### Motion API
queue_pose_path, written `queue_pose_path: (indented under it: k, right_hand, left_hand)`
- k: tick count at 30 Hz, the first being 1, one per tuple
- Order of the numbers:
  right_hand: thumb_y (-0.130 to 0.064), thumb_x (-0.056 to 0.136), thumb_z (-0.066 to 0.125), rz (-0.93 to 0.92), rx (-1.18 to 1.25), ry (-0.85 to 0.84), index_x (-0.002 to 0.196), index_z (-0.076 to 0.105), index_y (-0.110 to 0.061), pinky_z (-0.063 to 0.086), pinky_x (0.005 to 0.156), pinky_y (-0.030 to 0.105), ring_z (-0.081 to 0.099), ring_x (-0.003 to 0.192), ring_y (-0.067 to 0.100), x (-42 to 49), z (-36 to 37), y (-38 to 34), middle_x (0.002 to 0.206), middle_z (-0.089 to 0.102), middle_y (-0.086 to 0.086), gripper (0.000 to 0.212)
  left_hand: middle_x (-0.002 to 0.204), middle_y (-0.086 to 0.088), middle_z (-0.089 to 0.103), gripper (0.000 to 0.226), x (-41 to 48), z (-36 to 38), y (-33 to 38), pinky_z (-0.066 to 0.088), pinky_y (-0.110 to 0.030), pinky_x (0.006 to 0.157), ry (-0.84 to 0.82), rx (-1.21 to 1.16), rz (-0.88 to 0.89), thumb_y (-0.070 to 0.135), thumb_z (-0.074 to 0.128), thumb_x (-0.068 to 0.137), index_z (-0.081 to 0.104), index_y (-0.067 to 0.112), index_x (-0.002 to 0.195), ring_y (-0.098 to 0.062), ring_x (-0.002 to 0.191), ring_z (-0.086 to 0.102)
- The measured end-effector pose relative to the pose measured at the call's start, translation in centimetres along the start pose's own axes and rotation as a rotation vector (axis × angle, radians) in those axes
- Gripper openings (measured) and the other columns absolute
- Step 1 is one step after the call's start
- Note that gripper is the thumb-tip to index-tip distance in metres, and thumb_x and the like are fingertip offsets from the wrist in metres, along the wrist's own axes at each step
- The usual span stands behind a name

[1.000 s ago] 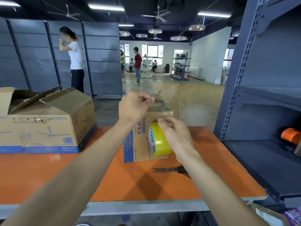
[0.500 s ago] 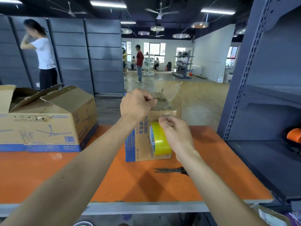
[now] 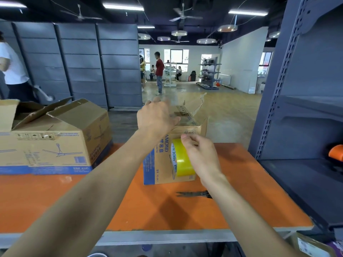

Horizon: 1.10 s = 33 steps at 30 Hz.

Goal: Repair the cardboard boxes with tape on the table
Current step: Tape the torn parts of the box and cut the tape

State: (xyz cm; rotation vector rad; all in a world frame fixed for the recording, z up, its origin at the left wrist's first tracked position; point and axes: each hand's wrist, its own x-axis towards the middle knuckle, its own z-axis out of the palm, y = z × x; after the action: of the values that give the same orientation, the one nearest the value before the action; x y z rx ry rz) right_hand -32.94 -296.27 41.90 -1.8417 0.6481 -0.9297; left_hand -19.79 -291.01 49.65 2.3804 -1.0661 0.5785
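The small box (image 3: 159, 168) stands mid-table (image 3: 157, 208). The left hand (image 3: 157, 117) lies on its top, fingers stretched flat. The right hand (image 3: 201, 156) grips the tape (image 3: 182, 159) against its near face. Scissors (image 3: 193, 193) lie just nearer; a big box (image 3: 55, 141) sits far left.

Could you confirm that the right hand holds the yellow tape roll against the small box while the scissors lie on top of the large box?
Not quite. The head view shows the scissors lying on the orange table, just in front of the small box, not on the large box. The right hand does hold the yellow tape roll against the small box.
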Motion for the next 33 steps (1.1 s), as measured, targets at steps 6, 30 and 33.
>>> queue_pose_path:
  k: [6,30,33]
  right_hand:
    - [-0.038,0.101,0.058,-0.004,0.025,0.019,0.090,0.062,-0.037,0.040,0.071,0.013,0.053,0.079,-0.011,-0.2,0.2,0.2,0.085,0.057,-0.030,0.011]
    - [-0.041,0.099,0.060,-0.130,0.081,0.055,0.140,0.057,-0.030,0.045,0.102,0.022,0.057,0.120,-0.007,-3.5,0.2,3.0,0.129,0.064,-0.022,0.042]
    - [-0.049,0.097,0.060,-0.075,0.011,0.099,0.136,0.060,-0.027,0.049,0.102,0.034,0.061,0.118,0.006,-3.0,0.2,2.4,0.128,0.066,-0.015,0.044]
  left_hand:
    - [0.105,0.001,0.059,0.024,-0.2,0.1,-0.8,0.044,-0.035,0.080,0.062,-0.138,0.165,0.036,0.074,0.090,0.060,0.017,0.093,-0.026,0.108,0.054]
    - [0.139,0.006,0.063,0.048,-1.9,1.2,-2.0,0.046,-0.041,0.094,-0.195,0.032,0.382,0.053,0.026,0.108,0.057,0.037,0.140,-0.028,0.126,0.059]
    - [0.138,0.007,0.064,0.049,-1.9,1.3,-2.0,0.046,-0.040,0.092,-0.188,0.035,0.370,0.056,0.025,0.107,0.056,0.039,0.141,-0.028,0.124,0.060]
